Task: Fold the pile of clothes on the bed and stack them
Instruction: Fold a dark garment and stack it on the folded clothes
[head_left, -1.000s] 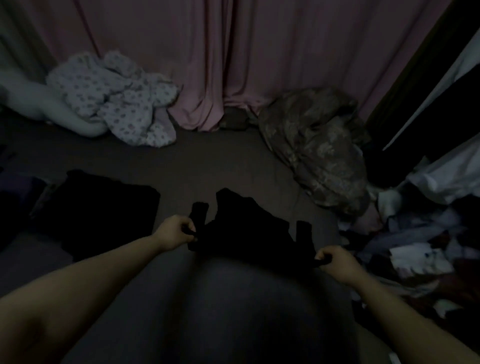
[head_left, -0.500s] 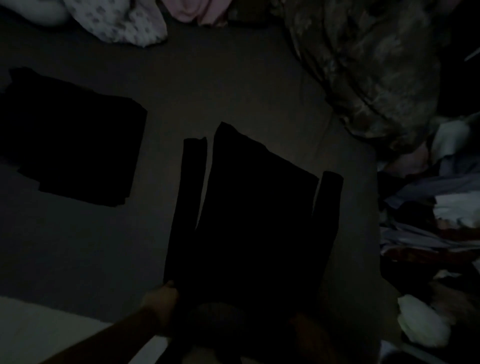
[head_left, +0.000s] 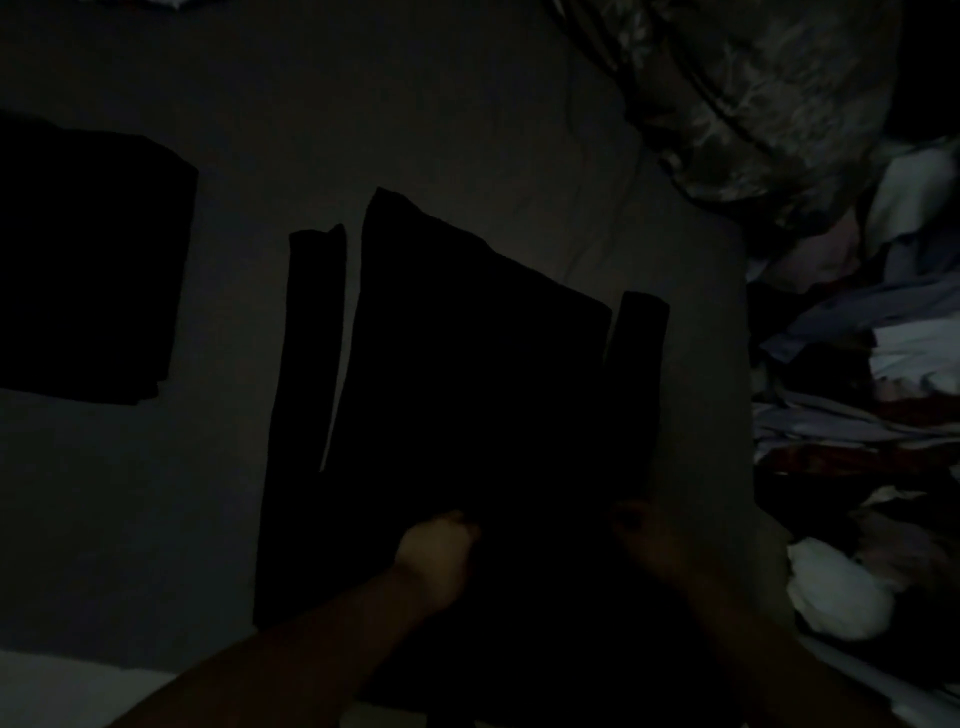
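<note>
A black long-sleeved garment (head_left: 467, 374) lies spread flat on the grey bed (head_left: 130, 493), its two sleeves stretched away from me on either side of the body. My left hand (head_left: 439, 545) is curled on the near part of the garment and appears to grip the cloth. My right hand (head_left: 649, 535) rests at the garment's near right edge; the scene is too dark to make out its fingers. A folded black garment (head_left: 88, 265) lies flat on the bed at the left.
A heap of unfolded clothes (head_left: 872, 395) in blue, white and red fills the right edge of the bed. A mottled grey-green blanket (head_left: 753, 98) is bunched at the top right. A white bundle (head_left: 831, 592) sits at the lower right.
The black garment has been lowered from mid-air and laid flat on the bed. The view has tilted down and both hands have moved in from the shoulders toward the garment's middle.
</note>
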